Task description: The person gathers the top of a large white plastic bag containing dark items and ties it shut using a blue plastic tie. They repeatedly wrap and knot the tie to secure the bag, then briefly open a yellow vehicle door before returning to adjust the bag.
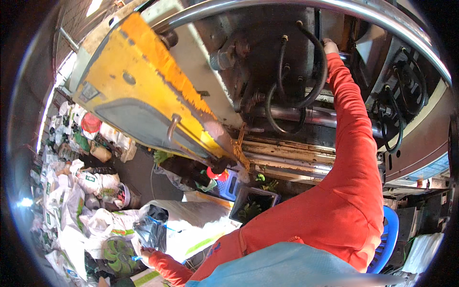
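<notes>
My right arm, in a red sleeve, stretches far into a big machine. My right hand (329, 46) is up against its dark metal block (306, 43), beside a looped black hose (321, 71); its fingers are mostly hidden, so I cannot tell what it grips. Low on the left, my left hand (146, 253) is closed around a small blue object (137, 258), whose kind is not clear. That hand is next to a green fan (118, 255) and a clear plastic bag with dark contents (154, 229).
A yellow machine door (143, 81) with a handle (173, 125) stands on the left. Below are a blue basket (228, 185) and a dark bin (253, 204) with a green glove. White sacks (95, 184) pile up at left. A blue chair (389, 234) is at right.
</notes>
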`<state>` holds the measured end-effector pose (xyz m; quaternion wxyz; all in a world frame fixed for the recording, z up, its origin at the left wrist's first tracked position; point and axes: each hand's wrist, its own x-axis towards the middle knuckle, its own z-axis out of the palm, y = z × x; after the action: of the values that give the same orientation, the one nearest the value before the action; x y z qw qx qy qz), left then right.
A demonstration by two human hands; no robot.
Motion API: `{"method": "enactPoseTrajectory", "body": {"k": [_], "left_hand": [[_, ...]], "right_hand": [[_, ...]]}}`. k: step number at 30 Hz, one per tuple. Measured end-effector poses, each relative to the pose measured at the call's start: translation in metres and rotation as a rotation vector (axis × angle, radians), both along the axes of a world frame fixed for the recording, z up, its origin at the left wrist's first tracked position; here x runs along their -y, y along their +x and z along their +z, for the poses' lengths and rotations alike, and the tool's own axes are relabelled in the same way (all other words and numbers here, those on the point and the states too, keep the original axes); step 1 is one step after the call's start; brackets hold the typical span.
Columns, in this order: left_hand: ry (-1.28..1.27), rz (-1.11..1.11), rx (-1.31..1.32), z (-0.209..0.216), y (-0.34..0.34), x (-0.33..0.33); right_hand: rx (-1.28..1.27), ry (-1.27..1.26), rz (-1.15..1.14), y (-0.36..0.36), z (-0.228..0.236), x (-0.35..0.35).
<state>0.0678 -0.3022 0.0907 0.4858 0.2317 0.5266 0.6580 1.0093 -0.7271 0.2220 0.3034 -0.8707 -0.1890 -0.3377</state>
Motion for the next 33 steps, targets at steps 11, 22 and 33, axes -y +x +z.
{"method": "enactPoseTrajectory", "body": {"k": [11,22,33], "left_hand": [[-0.026,-0.046,0.188,-0.017,-0.038,-0.01],[-0.036,-0.147,0.091,-0.01,-0.033,-0.016],[-0.181,-0.515,-0.158,-0.033,-0.055,-0.07]], "right_hand": [[-0.102,0.04,-0.126,0.041,-0.015,0.006],[-0.162,-0.06,-0.361,-0.025,0.007,0.148],[-0.683,-0.001,-0.027,-0.552,-0.179,0.377]]}}
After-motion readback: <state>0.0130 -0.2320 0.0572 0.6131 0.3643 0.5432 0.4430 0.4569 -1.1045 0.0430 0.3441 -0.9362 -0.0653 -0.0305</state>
